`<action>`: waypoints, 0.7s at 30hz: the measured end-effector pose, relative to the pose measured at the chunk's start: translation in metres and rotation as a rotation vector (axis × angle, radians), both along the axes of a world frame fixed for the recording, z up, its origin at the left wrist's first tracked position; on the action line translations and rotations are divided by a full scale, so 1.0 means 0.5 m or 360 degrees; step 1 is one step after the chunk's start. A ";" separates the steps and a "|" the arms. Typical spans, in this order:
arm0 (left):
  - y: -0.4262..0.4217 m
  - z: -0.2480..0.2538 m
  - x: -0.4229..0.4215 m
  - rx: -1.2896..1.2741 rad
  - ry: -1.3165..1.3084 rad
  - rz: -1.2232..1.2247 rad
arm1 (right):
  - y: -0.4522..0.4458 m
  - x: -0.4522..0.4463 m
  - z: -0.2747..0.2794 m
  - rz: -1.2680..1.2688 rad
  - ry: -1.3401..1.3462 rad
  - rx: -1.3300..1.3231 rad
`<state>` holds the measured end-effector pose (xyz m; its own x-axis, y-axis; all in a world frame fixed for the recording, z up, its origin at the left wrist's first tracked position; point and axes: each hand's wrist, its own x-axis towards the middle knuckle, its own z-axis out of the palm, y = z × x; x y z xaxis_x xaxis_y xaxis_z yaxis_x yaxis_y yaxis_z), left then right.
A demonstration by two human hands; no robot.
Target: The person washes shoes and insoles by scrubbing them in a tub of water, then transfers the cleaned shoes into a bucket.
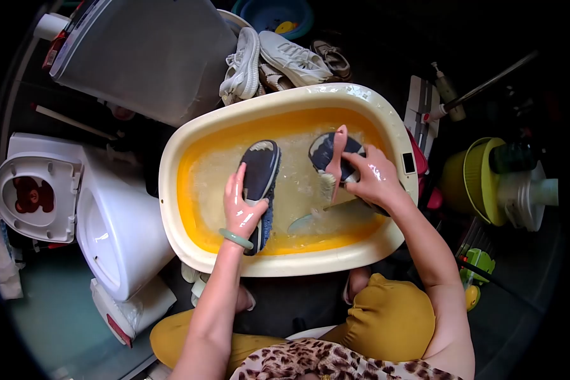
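Note:
My left hand (242,209) is closed around a dark slipper (259,171) with a pale patterned toe and blue shaggy edging. The slipper is above the cloudy water in the cream and yellow tub (171,183). My right hand (373,174) is wet and grips a pink scrubbing brush (337,152), handle up and pale bristles low. Beneath that brush and hand lies a second dark slipper (321,147), partly hidden; whether the right fingers also hold it I cannot tell. A light blue edge (301,223) shows under the water. A jade-coloured bangle (235,238) circles my left wrist.
White sneakers (292,58) and other shoes stand behind the tub. A grey plastic bin (149,57) and a white toilet (117,215) are on the left. To the right are a yellow-green bucket (481,180) and a pump bottle (446,88). My knees flank the near side.

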<state>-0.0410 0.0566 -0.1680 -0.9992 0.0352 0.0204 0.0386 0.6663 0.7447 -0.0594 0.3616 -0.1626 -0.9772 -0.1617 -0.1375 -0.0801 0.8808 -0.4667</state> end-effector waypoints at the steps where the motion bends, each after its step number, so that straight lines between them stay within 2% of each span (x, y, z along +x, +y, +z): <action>1: -0.003 0.018 0.000 -0.0026 0.0064 0.0027 | -0.005 -0.001 0.020 0.0014 0.0160 0.0025; 3: -0.008 0.045 0.000 -0.0058 0.0123 0.0052 | -0.017 -0.008 0.043 -0.0001 0.0227 0.0021; 5: -0.013 0.058 0.002 -0.0132 0.0201 0.0116 | -0.025 -0.017 0.047 -0.0034 0.0470 -0.0028; 7: -0.016 0.052 0.009 -0.0134 0.0199 0.0144 | -0.030 -0.025 0.043 -0.0043 0.0386 -0.0087; 13: -0.025 -0.057 0.025 -0.0204 0.0009 0.0242 | -0.045 -0.022 -0.072 -0.0091 0.0128 -0.0180; 15: -0.026 -0.105 0.023 -0.0217 -0.0062 0.0227 | -0.041 -0.017 -0.131 -0.0103 -0.0009 -0.0054; 17: -0.025 -0.139 0.020 -0.0470 -0.0270 0.0168 | -0.043 -0.010 -0.188 -0.0095 -0.0125 -0.0011; 18: -0.021 -0.151 0.019 -0.0468 -0.0281 0.0171 | -0.050 -0.003 -0.207 -0.0104 -0.0110 0.0139; 20: -0.014 -0.173 0.016 -0.0946 -0.0609 0.0111 | -0.054 0.010 -0.242 -0.0081 -0.0166 0.0346; 21: -0.015 -0.184 0.010 -0.0940 -0.0623 0.0117 | -0.055 0.013 -0.256 -0.0069 -0.0176 0.0351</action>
<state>-0.0361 0.0493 -0.2598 -0.9295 -0.1380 -0.3421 -0.2182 0.9534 0.2083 -0.0527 0.3339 -0.2904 -0.9596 -0.0738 -0.2714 0.0012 0.9639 -0.2664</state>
